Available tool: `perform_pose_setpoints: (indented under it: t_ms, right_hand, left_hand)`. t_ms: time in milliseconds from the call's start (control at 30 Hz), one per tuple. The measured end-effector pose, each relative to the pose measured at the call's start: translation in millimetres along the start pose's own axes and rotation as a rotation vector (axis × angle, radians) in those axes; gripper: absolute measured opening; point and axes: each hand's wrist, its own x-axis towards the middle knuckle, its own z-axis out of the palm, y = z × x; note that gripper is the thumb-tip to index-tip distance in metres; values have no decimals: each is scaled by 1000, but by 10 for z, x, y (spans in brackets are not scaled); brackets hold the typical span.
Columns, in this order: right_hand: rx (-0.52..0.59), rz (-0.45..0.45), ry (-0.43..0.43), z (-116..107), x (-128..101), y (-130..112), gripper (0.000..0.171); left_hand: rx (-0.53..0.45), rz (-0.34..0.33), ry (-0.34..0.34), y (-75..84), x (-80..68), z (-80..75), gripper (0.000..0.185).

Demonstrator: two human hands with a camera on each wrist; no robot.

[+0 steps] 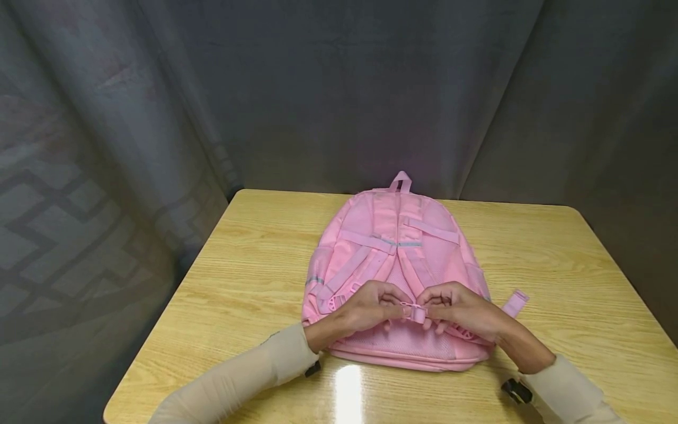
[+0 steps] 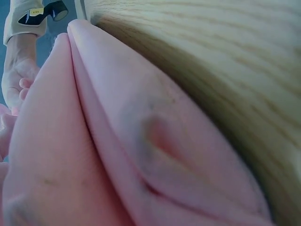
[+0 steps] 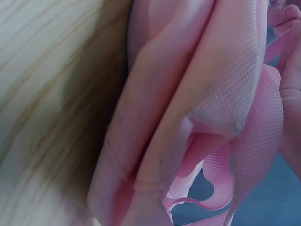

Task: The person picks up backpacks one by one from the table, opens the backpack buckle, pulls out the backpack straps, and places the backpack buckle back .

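A pink backpack lies straps-up on the wooden table, its top loop pointing away from me. Over its near end my left hand and right hand meet, each pinching one side of a small pink strap buckle. The left wrist view is filled with the backpack's pink fabric against the table, with the right hand at the far left. In the right wrist view I see folded pink fabric and webbing strap.
A loose pink strap end lies on the table to the right of the backpack. Grey curtains hang behind and to the left. The table's left edge drops away close by.
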Motion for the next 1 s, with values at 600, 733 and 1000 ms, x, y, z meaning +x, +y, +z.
perform_pose_setpoints:
  t_ms: [600,733,1000]
  right_hand:
    - [85,42,-1,38,2,44,12]
    - [35,27,0,40,10,49,13]
    - [-12,-15,35,62,12,31,12]
  left_hand:
    - [-34,32,-30,-39,12,-19,20]
    - [-35,53,-41,-40,17,-22,18]
    - [-75,59,-51,-38,17,-37,17]
